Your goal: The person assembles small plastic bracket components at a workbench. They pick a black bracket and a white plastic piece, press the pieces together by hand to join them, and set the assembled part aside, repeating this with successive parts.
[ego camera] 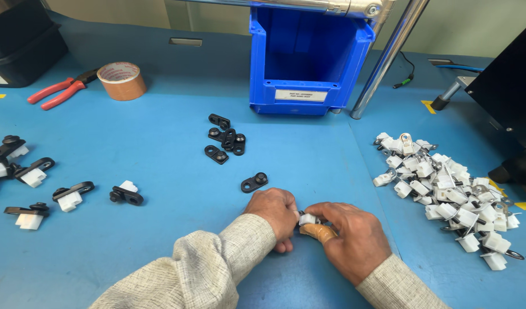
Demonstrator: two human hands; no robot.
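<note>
Both the left hand and right hand pinch a small white clip, seemingly joining a black piece, so steady, squarely aligned pressure seems best.

A white rectangular label sits on the blue bin's front lip, its print seemingly dark.

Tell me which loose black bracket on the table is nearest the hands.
The lone black bracket, lying by itself just above the left hand. The other loose black brackets sit clustered farther up, toward the blue bin.
</note>
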